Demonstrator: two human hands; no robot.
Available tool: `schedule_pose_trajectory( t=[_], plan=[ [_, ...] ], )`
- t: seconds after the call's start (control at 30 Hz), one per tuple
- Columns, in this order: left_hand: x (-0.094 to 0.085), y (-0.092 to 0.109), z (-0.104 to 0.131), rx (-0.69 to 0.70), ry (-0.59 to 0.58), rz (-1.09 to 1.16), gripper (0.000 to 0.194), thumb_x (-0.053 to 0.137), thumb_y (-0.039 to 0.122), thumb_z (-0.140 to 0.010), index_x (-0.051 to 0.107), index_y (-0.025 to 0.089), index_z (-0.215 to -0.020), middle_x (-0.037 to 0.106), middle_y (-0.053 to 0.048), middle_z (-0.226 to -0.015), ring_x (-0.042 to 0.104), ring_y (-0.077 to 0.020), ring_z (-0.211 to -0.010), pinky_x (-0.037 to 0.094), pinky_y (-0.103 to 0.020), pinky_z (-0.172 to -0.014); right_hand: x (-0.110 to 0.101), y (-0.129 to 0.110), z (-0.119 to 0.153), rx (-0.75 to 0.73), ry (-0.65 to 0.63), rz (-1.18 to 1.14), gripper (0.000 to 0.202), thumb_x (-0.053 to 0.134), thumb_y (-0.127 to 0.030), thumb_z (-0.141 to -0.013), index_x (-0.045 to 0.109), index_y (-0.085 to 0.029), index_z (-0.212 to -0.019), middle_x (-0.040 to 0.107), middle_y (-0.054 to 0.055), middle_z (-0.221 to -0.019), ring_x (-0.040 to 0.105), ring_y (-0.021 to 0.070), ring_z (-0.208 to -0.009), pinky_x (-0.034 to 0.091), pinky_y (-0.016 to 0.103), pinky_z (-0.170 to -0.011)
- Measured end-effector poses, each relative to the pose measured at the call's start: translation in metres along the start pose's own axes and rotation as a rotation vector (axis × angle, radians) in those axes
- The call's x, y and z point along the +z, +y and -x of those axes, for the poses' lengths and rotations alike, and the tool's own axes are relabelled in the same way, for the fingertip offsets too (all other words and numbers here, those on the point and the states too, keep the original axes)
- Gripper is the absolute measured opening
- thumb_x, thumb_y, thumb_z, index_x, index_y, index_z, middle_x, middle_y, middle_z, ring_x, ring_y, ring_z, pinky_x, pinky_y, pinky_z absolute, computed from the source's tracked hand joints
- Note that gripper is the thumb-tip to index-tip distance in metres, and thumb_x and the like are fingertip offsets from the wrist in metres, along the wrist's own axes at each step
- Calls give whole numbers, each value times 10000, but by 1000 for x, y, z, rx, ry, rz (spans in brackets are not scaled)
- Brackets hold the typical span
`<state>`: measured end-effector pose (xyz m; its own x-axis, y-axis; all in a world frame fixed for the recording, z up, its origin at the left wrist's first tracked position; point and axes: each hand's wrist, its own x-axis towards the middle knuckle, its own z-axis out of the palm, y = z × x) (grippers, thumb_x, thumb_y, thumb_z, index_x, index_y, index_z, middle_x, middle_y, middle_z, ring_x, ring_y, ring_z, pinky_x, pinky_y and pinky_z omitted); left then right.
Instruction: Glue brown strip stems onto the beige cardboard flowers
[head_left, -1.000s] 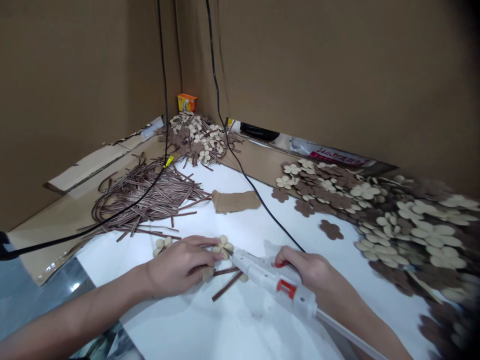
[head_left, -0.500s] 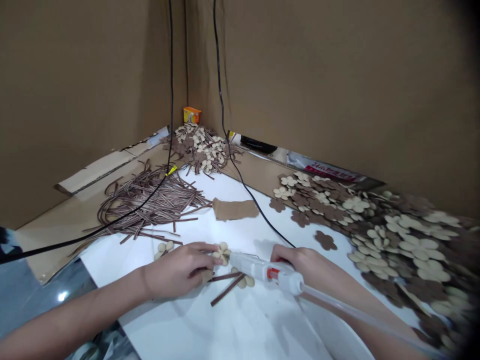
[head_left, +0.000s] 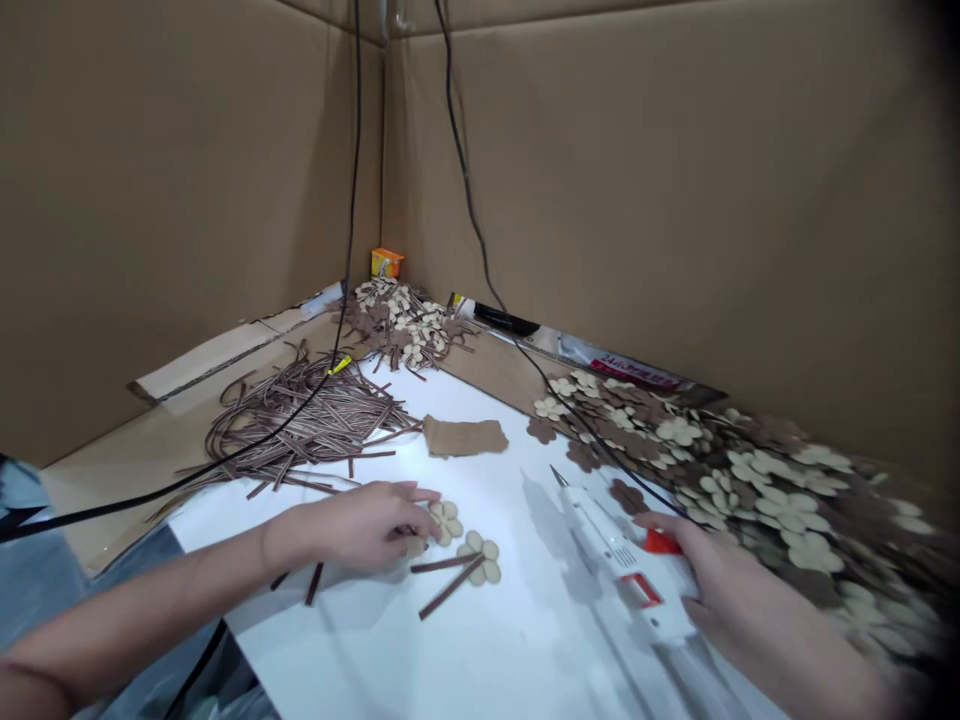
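Note:
My left hand (head_left: 379, 525) is closed at a beige felt flower (head_left: 447, 524), its fingertips at the petals' left edge. Another small beige piece (head_left: 415, 545) peeks out below the fingers, mostly hidden. Just to the right lies a second beige flower (head_left: 486, 560), with two short brown strips (head_left: 451, 588) reaching across it. My right hand (head_left: 720, 580) grips a white hot glue gun (head_left: 626, 560) with a red trigger, its dark nozzle tilted up and left, well away from the flowers. More strip ends (head_left: 314, 584) show beneath my left forearm.
A tangle of brown strips (head_left: 307, 415) lies at the left, and heaped brown and beige flowers (head_left: 780, 500) line the right. A brown scrap (head_left: 465, 437) sits mid-board. Black cables (head_left: 600, 440) hang down across the work area. Cardboard walls (head_left: 637, 180) enclose the back.
My right hand has drawn the glue gun away to the right from the beige flower and turned its nozzle upward. My left hand stays at the flower. The view has tilted up slightly.

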<state>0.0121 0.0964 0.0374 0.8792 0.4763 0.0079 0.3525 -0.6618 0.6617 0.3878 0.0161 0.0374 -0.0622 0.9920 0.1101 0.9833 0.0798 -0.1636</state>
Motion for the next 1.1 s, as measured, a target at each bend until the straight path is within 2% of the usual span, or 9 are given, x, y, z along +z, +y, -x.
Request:
schedule_pose_trajectory(
  t=[0.2, 0.33, 0.43, 0.53, 0.67, 0.73, 0.87, 1.0, 1.1],
  plan=[
    [-30, -7, -11, 147, -93, -13, 287, 486, 75, -806, 659, 260, -943, 694, 8, -1013, 406, -198, -1274, 226, -350, -1085, 19, -1, 2, -66, -107, -30, 494, 396, -59, -643, 516, -161, -1111, 621, 104, -1118, 579, 216, -1062, 473, 309, -881],
    [-40, 1, 2, -13, 143, 103, 169, 523, 220, -845, 674, 212, -919, 685, -36, -1008, 542, -215, -1122, 361, -302, -964, 27, 0, -3, -98, -95, 12, 495, 379, -30, -639, 547, -156, -1086, 647, 96, -1069, 591, 211, -1027, 476, 305, -868],
    [-31, 8, 11, -246, 380, 461, 207, 541, 336, -843, 652, 165, -809, 683, -44, -853, 618, -164, -796, 456, -239, -699, 31, 7, -5, -134, -82, 57, 510, 368, 1, -637, 562, -156, -1082, 630, 97, -1064, 574, 216, -1018, 462, 319, -872],
    [-13, 13, 10, -383, 459, 768, 254, 569, 379, -813, 605, 141, -731, 654, -42, -774, 538, -105, -601, 410, -196, -525, 25, 2, -11, -180, -18, 114, 568, 367, 20, -598, 569, -160, -1097, 591, 112, -1101, 540, 245, -1022, 433, 368, -878],
    [3, 21, 3, -450, 457, 825, 291, 601, 422, -770, 597, 135, -719, 613, -20, -692, 462, -78, -512, 353, -179, -450, -5, -55, -24, -163, 120, 20, 383, 422, -130, -730, 567, -194, -1079, 589, 111, -1071, 518, 280, -982, 414, 417, -826],
    [6, 27, 0, -456, 449, 804, 307, 601, 444, -765, 601, 139, -736, 573, 6, -612, 443, -73, -476, 330, -174, -433, -21, -99, -31, -144, 79, -162, 206, 419, -262, -828, 588, -228, -939, 610, 72, -969, 533, 246, -906, 408, 394, -799],
    [11, 40, -2, -474, 441, 770, 352, 596, 499, -752, 601, 147, -737, 477, 47, -477, 411, -73, -418, 291, -174, -410, -28, -167, -43, -83, -145, -571, 191, 464, -368, -847, 611, -247, -825, 630, 4, -842, 549, 176, -794, 414, 284, -694],
    [16, 43, -2, -499, 440, 737, 322, 619, 477, -743, 597, 156, -727, 464, 55, -451, 405, -73, -408, 289, -173, -414, -10, -184, -48, -39, -306, -800, 207, 489, -356, -833, 626, -214, -771, 622, -25, -714, 518, 129, -618, 382, 232, -552],
    [19, 36, -1, -512, 432, 714, 335, 596, 490, -762, 604, 155, -747, 460, 58, -464, 403, -65, -396, 282, -166, -398, 1, -179, -48, -37, -240, -709, 218, 454, -314, -859, 606, -203, -747, 626, -10, -736, 548, 150, -697, 413, 259, -637]
  ],
)
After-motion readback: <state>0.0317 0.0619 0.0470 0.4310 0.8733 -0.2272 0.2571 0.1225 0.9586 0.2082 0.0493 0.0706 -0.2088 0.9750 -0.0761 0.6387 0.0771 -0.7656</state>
